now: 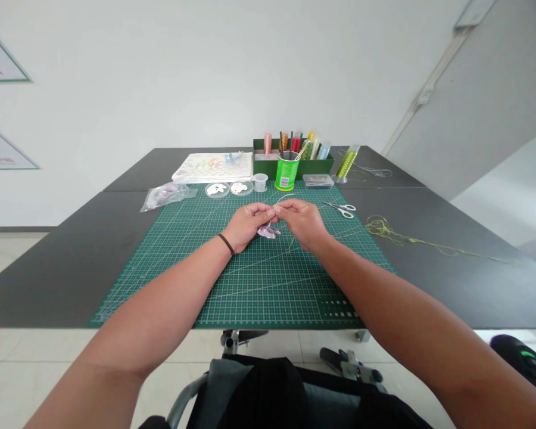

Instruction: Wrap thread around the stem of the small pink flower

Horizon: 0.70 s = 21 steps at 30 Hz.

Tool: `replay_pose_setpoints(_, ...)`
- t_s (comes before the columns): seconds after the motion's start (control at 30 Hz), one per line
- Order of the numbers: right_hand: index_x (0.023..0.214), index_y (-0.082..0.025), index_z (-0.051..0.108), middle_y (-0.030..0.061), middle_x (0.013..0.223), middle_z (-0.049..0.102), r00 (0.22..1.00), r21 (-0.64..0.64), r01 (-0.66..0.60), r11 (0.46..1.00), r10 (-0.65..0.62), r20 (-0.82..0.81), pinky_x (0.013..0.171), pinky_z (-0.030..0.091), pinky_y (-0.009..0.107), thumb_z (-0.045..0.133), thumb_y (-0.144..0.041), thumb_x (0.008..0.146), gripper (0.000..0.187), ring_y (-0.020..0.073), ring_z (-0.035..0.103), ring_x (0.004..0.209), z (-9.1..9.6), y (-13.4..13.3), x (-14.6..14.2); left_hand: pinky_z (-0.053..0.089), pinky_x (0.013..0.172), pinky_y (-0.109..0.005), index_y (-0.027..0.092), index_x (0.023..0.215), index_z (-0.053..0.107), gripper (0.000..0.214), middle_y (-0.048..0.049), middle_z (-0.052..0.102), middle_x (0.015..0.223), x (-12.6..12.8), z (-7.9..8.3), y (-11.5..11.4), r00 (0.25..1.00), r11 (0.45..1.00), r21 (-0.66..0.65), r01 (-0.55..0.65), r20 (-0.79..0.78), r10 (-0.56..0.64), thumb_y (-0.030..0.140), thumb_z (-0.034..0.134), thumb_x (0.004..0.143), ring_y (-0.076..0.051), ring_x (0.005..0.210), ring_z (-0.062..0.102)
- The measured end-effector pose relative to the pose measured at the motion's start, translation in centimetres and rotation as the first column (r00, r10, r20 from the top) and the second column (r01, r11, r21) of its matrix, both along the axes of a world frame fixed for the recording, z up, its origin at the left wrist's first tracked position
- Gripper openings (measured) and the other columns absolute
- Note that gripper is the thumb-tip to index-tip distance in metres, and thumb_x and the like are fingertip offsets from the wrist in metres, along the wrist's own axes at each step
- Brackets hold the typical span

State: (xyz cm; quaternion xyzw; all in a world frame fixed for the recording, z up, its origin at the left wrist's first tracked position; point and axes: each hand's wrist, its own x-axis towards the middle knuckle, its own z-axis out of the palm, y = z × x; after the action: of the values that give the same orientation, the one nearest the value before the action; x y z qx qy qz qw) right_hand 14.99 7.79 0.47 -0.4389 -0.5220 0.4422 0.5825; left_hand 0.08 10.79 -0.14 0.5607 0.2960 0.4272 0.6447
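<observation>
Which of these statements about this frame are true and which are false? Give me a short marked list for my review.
1. The left hand and right hand are both over the green cutting mat, with a lilac petal-shaped piece just below them. True.
2. The right hand holds the scissors. False: the scissors lie on the mat, apart from both hands.
3. The green cup lies on its side. False: it stands upright at the mat's far edge.
4. A dark band circles the left wrist. True.
5. Yellow-green thread lies on the dark table right of the mat. True.
</observation>
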Motion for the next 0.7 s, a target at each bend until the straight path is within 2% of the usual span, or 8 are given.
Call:
replay_pose_setpoints(0.1, 0.081, -0.019, 0.066, -0.0013, 0.064, 0.063, 0.997, 0.035, -0.011, 0.999, 0.008, 0.074, 0.061, 0.047, 0.028, 0.066, -0.039, 0.075, 0.021, 0.0130, 0.059, 0.063, -0.1, 0.0, 0.3, 0.039, 0.054, -0.021, 0.014, 0.081, 0.066, 0.029, -0.0010, 0.069, 0.070, -0.1, 0.0, 0.1, 1.000, 1.000, -0.021, -0.014, 0.018, 0.014, 0.037, 0.078, 0.068, -0.008, 0.057, 0.054)
replay_pose_setpoints(0.2, 0.086, -0.019, 0.067, 0.0000, 0.069, 0.063, 0.959, 0.079, 0.006, 0.997, -0.028, 0.283, 0.065, 0.048, 0.030, 0.056, -0.037, 0.082, 0.021, 0.0144, 0.060, 0.068, -0.2, 0.1, 0.9, 0.039, 0.054, -0.021, 0.015, 0.081, 0.065, 0.024, -0.0012, 0.068, 0.068, -0.3, 0.2, 0.1, 0.998, 0.998, -0.010, -0.055, -0.017, 0.054, 0.033, 0.076, 0.071, -0.008, 0.056, 0.054)
replay_pose_setpoints(0.33, 0.091, -0.019, 0.069, 0.0062, 0.088, 0.068, 0.762, 0.178, 0.080, 0.981, -0.176, 0.624, 0.085, 0.048, 0.040, 0.047, -0.026, 0.085, 0.024, 0.0212, 0.062, 0.088, -0.5, 0.8, 2.2, 0.040, 0.052, -0.021, 0.015, 0.079, 0.065, 0.019, -0.0017, 0.068, 0.068, -0.5, 0.4, 0.2, 0.995, 0.997, -0.003, -0.076, -0.059, 0.075, 0.030, 0.074, 0.073, -0.008, 0.055, 0.054)
replay_pose_setpoints(0.43, 0.098, -0.018, 0.069, 0.0130, 0.114, 0.062, 0.675, 0.368, 0.155, 0.917, -0.370, 0.638, 0.100, 0.040, 0.047, 0.056, -0.019, 0.078, 0.025, 0.0275, 0.055, 0.113, -0.6, 1.4, 3.4, 0.040, 0.051, -0.021, 0.014, 0.078, 0.064, 0.018, -0.0020, 0.068, 0.066, -0.6, 0.6, 0.2, 0.999, 0.996, -0.085, -0.014, -0.044, 0.011, 0.028, 0.074, 0.072, -0.009, 0.053, 0.055)
replay_pose_setpoints(0.5, 0.099, -0.020, 0.069, 0.0122, 0.118, 0.059, 0.744, 0.404, 0.141, 0.904, -0.366, 0.559, 0.103, 0.039, 0.047, 0.061, -0.018, 0.074, 0.027, 0.0268, 0.052, 0.117, -0.5, 1.7, 4.0, 0.041, 0.050, -0.022, 0.014, 0.077, 0.063, 0.018, -0.0020, 0.067, 0.064, -0.7, 0.7, 0.2, 0.999, 0.985, -0.165, 0.047, -0.012, -0.050, 0.026, 0.075, 0.070, -0.010, 0.052, 0.056)
replay_pose_setpoints(0.6, 0.100, -0.023, 0.067, 0.0058, 0.102, 0.064, 0.924, 0.248, 0.006, 0.969, -0.100, 0.369, 0.093, 0.046, 0.042, 0.067, -0.027, 0.074, 0.026, 0.0206, 0.058, 0.100, -0.1, 1.7, 4.2, 0.044, 0.053, -0.022, 0.013, 0.076, 0.063, 0.018, -0.0023, 0.066, 0.064, -0.9, 0.9, 0.2, 0.996, 0.972, -0.220, 0.080, 0.057, -0.069, 0.024, 0.076, 0.070, -0.009, 0.053, 0.058)
replay_pose_setpoints(0.67, 0.099, -0.023, 0.067, 0.0021, 0.089, 0.064, 0.972, 0.123, -0.105, 0.987, 0.076, 0.223, 0.086, 0.048, 0.038, 0.072, -0.034, 0.071, 0.031, 0.0163, 0.059, 0.087, 0.0, 1.5, 3.8, 0.045, 0.054, -0.022, 0.013, 0.076, 0.063, 0.020, -0.0021, 0.066, 0.063, -1.0, 1.0, 0.2, 0.993, 0.966, -0.237, 0.100, 0.092, -0.080, 0.024, 0.078, 0.068, -0.010, 0.055, 0.060)
replay_pose_setpoints(0.7, 0.096, -0.023, 0.068, 0.0005, 0.084, 0.064, 0.977, 0.090, -0.125, 0.988, 0.107, 0.186, 0.083, 0.048, 0.035, 0.075, -0.035, 0.069, 0.031, 0.0146, 0.058, 0.082, 0.0, 1.3, 3.5, 0.045, 0.053, -0.022, 0.014, 0.075, 0.063, 0.021, -0.0021, 0.066, 0.063, -1.1, 1.1, 0.2, 0.991, 0.964, -0.242, 0.109, 0.096, -0.088, 0.024, 0.078, 0.068, -0.011, 0.056, 0.060)
